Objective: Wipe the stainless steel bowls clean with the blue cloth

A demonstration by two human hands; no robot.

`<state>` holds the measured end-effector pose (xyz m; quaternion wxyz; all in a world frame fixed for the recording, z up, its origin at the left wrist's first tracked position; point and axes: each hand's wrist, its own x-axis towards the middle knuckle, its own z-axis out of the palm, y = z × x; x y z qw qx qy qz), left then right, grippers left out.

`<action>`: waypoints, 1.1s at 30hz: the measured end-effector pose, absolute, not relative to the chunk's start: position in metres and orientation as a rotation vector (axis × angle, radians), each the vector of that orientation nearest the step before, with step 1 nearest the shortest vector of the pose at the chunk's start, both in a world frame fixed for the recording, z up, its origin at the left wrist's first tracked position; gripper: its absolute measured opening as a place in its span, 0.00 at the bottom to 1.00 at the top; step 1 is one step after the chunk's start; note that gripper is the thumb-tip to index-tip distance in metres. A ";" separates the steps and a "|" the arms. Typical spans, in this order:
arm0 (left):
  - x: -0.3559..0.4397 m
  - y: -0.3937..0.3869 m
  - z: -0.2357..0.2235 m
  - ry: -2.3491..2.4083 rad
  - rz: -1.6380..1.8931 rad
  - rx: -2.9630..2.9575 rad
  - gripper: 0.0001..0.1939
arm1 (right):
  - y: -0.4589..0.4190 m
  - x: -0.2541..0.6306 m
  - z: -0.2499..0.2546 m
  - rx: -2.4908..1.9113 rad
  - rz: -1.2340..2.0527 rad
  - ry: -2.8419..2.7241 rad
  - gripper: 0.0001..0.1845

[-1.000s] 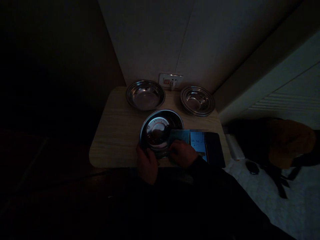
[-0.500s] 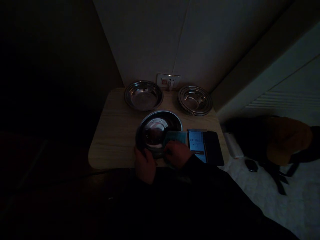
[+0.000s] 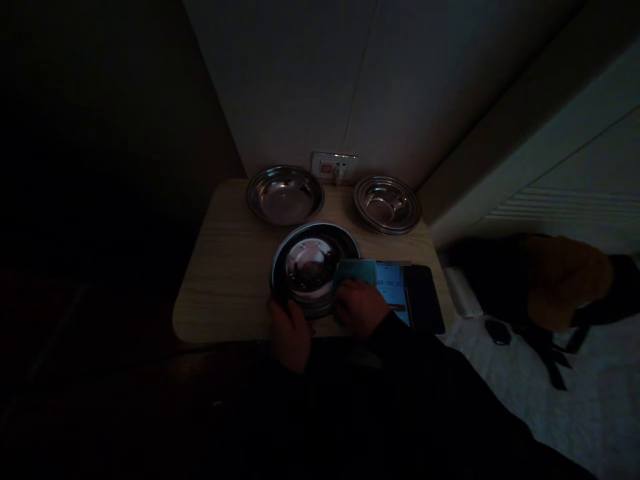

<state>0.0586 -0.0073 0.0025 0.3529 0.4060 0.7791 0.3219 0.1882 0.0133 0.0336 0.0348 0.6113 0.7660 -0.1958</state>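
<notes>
A shiny metal bowl (image 3: pixel 309 267) is at the front middle of the small wooden table. My left hand (image 3: pixel 290 337) is closed on its near left rim, thumb at the inside edge. Pinched in my right hand (image 3: pixel 363 307) is a flat teal cloth (image 3: pixel 357 269), which lies over the bowl's right rim and reaches to the edge of a lit phone (image 3: pixel 393 287). Dim light hides most of my fingertips. Behind, at the back left, sits a wide metal bowl (image 3: pixel 285 197); stacked metal bowls (image 3: pixel 386 205) stand at the back right.
The wooden table (image 3: pixel 215 267) stands against a wall with a socket and plug (image 3: pixel 336 167). Right of the phone lies a dark flat case (image 3: pixel 425 300). Beyond the table's right edge are a brown and black bag-like heap (image 3: pixel 567 280) and a small dark oval object (image 3: pixel 498 331) on a pale quilted surface.
My right hand has shifted slightly rightward with the cloth, from the bowl's inner right side out over the rim. My left hand keeps its hold on the bowl.
</notes>
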 end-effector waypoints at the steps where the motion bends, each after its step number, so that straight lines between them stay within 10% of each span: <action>1: 0.058 -0.007 0.000 2.040 0.849 1.067 0.18 | 0.013 0.183 0.033 1.858 -0.663 2.382 0.08; 33: 0.040 0.003 -0.009 2.077 0.892 1.126 0.08 | -0.001 0.184 0.026 1.666 -0.379 2.661 0.09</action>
